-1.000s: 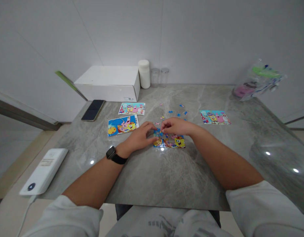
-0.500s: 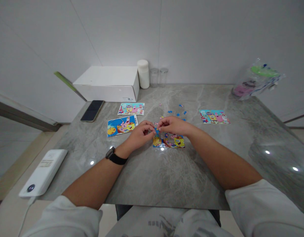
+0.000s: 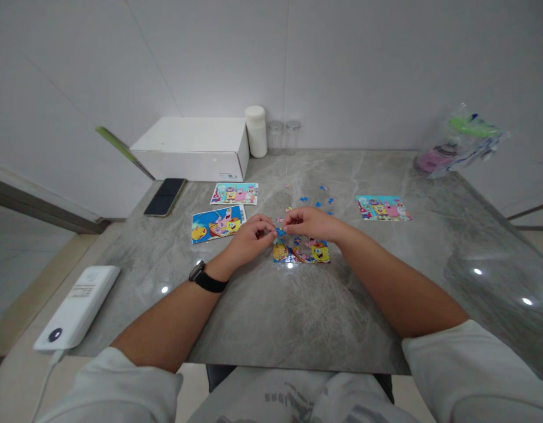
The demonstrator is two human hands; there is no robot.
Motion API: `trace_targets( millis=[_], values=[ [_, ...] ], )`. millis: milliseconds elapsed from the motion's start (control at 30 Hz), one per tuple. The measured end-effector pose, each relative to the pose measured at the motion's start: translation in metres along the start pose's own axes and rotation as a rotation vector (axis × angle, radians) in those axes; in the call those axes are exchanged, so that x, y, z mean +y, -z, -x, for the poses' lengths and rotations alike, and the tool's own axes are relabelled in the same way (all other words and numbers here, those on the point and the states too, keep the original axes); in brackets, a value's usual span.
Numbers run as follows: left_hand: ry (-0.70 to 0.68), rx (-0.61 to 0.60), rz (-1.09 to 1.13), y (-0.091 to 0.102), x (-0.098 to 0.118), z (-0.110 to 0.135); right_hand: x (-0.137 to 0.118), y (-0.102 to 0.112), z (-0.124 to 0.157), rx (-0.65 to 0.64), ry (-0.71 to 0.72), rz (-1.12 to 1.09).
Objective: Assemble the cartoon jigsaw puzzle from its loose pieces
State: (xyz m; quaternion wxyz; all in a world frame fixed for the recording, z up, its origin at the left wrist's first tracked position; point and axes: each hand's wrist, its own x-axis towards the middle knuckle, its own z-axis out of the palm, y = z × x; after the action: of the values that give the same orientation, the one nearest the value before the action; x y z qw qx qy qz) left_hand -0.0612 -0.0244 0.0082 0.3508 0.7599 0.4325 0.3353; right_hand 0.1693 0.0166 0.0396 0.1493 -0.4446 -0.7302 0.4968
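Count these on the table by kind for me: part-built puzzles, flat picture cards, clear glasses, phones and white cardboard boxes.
Part-built puzzle: 1
Picture cards: 3
Clear glasses: 2
Phone: 1
White cardboard box: 1
Total: 8

In the centre of the frame, the right hand (image 3: 313, 223) hides part of the puzzle (image 3: 302, 254), and whatever lies between its fingers — or between those of the left hand (image 3: 250, 239) — is too small to tell. The pictures on the loose pieces (image 3: 318, 204) are too tiny to read. At lower left the cable (image 3: 43, 385) — like both sleeves (image 3: 126, 382) — is cut off by the bottom edge. The bag (image 3: 465, 141), upper right, looks blurred.
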Motion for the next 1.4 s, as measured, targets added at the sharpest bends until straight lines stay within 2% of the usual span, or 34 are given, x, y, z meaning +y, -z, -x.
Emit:
trace_targets(
  millis=[367, 900, 1400],
  values=[
    [-0.006, -0.032, -0.031, -0.003, -0.001, 0.001, 0.006, -0.001, 0.004, -0.161, -0.097, 0.091],
    [-0.082, -0.024, 0.009, -0.005, -0.009, 0.0, 0.005, -0.002, 0.003, -0.148, -0.131, 0.121],
    [-0.066, -0.021, 0.019, -0.006, -0.008, 0.0, 0.01, -0.002, 0.001, -0.148, -0.095, 0.115]
  ],
)
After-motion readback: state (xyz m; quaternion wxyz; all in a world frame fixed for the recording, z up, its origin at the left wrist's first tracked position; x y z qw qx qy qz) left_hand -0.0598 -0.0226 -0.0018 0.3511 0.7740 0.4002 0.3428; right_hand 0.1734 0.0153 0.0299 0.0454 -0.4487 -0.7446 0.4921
